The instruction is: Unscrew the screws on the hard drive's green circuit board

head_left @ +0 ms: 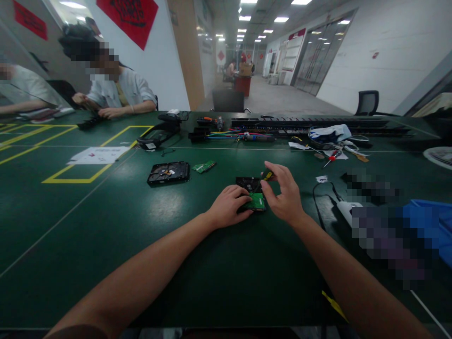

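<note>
A hard drive (248,184) with a green circuit board (257,201) lies on the dark green table in front of me. My left hand (231,206) grips its left side, fingers closed over the edge and partly on the board. Between the thumb and fingers of my right hand (285,194) is a short screwdriver (267,174) with a black and yellow handle, held upright over the drive's right side. Its tip is too small to make out. Farther left sit a second black hard drive (168,173) and loose green circuit boards (204,166).
Along the back are an orange and black power tool (210,122), colored cables (226,136) and long black strips (310,124). A red screwdriver (332,159) lies right of my hands, near a blue bin (423,221). White paper (97,155) is at left. Two people sit across the left side.
</note>
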A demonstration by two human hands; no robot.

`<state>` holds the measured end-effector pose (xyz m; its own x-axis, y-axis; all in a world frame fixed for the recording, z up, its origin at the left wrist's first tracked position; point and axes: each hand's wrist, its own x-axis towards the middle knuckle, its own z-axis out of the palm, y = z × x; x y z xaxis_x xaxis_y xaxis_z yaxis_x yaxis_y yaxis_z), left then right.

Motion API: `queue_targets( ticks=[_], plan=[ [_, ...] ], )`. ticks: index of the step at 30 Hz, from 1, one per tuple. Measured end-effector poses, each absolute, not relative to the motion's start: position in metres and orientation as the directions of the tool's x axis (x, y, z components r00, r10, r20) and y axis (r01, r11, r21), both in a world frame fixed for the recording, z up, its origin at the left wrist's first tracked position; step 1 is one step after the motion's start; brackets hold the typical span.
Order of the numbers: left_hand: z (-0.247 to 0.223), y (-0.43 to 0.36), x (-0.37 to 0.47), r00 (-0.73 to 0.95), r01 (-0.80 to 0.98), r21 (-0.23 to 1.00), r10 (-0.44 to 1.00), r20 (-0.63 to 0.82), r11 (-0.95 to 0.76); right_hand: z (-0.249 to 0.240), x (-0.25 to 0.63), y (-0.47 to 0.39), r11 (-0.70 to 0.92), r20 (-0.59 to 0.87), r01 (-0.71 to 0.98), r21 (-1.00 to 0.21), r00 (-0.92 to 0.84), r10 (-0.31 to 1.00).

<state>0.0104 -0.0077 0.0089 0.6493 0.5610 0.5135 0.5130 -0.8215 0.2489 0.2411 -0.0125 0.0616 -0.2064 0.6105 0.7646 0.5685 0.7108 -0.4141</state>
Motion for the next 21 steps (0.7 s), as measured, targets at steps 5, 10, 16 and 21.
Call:
queue_targets(
  ticks=[5,10,16,21],
  plan=[
    [0.0087,-0.0076,0.0101,0.652,0.517,0.245,0.563,0.509,-0.820,0.0620,0.2423,-0.0129,0.701,0.764,0.583,-0.410,-0.200,0.613],
    [0.0091,-0.0086,0.0105,0.648,0.517,0.249,0.565,0.510,-0.819,0.0628,0.2390,-0.0155,0.702,0.800,0.613,-0.363,-0.182,0.572],
    [0.0100,-0.0091,0.0111,0.650,0.517,0.251,0.566,0.508,-0.818,0.0619,0.2388,-0.0172,0.697,0.804,0.623,-0.357,-0.174,0.568],
    [0.0094,-0.0086,0.0108,0.651,0.513,0.254,0.565,0.507,-0.820,0.0611,0.2397,-0.0169,0.705,0.823,0.619,-0.346,-0.161,0.545]
  ],
)
